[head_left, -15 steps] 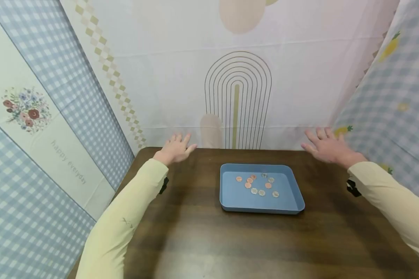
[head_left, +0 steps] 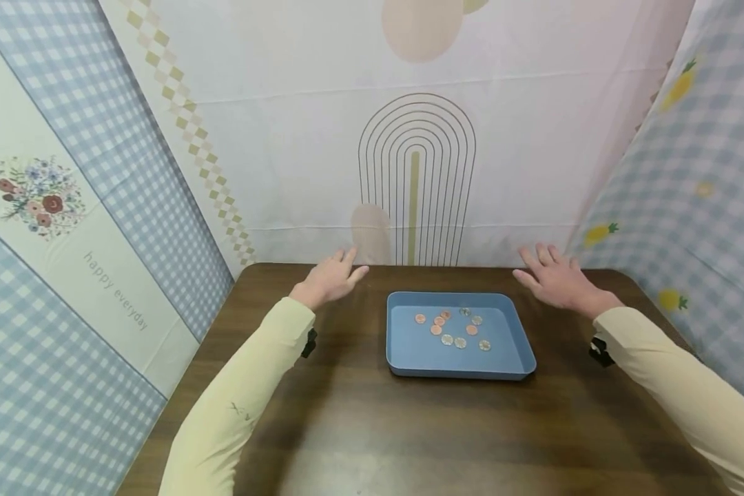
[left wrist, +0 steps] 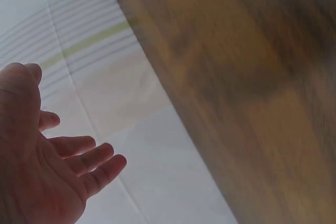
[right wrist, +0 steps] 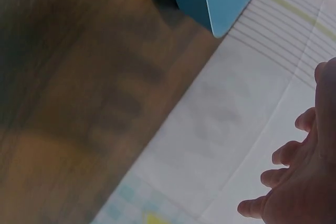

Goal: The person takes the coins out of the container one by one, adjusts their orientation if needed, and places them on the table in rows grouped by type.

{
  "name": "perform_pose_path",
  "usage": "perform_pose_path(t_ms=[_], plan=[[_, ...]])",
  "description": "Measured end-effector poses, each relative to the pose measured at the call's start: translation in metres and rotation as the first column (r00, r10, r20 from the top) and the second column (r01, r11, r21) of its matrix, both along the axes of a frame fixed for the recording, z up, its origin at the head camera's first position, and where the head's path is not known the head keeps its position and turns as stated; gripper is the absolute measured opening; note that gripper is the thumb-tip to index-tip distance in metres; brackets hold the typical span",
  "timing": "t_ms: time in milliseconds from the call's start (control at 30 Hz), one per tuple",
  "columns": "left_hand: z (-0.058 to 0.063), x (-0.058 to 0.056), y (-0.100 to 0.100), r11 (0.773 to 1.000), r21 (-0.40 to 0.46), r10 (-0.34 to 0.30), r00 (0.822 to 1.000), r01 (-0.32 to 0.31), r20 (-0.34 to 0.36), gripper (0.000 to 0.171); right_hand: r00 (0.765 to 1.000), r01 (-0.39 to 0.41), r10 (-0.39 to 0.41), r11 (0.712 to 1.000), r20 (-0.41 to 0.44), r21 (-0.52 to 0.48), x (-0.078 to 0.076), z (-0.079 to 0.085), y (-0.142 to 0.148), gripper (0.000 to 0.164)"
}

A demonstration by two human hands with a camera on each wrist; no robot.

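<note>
A shallow blue tray (head_left: 397, 358) lies on the brown wooden table, with several copper-coloured coins (head_left: 436, 330) and several silver-coloured coins (head_left: 460, 343) spread over its bottom. To its left, over the table's far part, my left hand (head_left: 330, 279) hovers with fingers spread and touches nothing. My right hand (head_left: 558, 281) is held above the table beyond the tray's right side, its fingers also apart and holding nothing. A corner of the tray shows in each wrist view, apart from the left hand (left wrist: 52, 166) and the right hand (right wrist: 302, 182).
The table (head_left: 359, 427) has its far edge against a white cloth (head_left: 297, 158) printed with arches. Blue checked cloth hangs at the left (head_left: 31, 358) and at the right (head_left: 676, 227). Each wrist carries a black device (head_left: 310, 342).
Both hands have moved inward, closer to the tray; the right one has also come down a little. The head view has shifted slightly. The coins and tray have stayed put.
</note>
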State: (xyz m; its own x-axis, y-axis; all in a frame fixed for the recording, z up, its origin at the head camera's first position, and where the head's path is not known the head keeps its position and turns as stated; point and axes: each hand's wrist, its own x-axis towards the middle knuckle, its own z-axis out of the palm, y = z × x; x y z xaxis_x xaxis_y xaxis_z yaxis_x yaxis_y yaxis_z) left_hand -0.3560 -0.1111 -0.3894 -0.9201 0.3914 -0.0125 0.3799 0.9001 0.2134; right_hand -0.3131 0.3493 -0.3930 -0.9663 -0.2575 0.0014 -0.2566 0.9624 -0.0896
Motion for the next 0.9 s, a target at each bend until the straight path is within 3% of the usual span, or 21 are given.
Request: perform_pose_path(t_ms=[367,900], plan=[[-0.014,0.018,0.041,0.984,0.165,-0.071,0.997,0.070,0.001,0.069,1.000,0.006,-0.005,0.998,0.021,-0.069,0.003,-0.030,0.003,0.077],[-0.040,0.034,0.099,0.947,0.271,-0.160,0.985,0.173,-0.068,0.051,0.999,-0.004,0.012,0.988,0.052,-0.154,0.010,-0.056,0.004,0.077]])
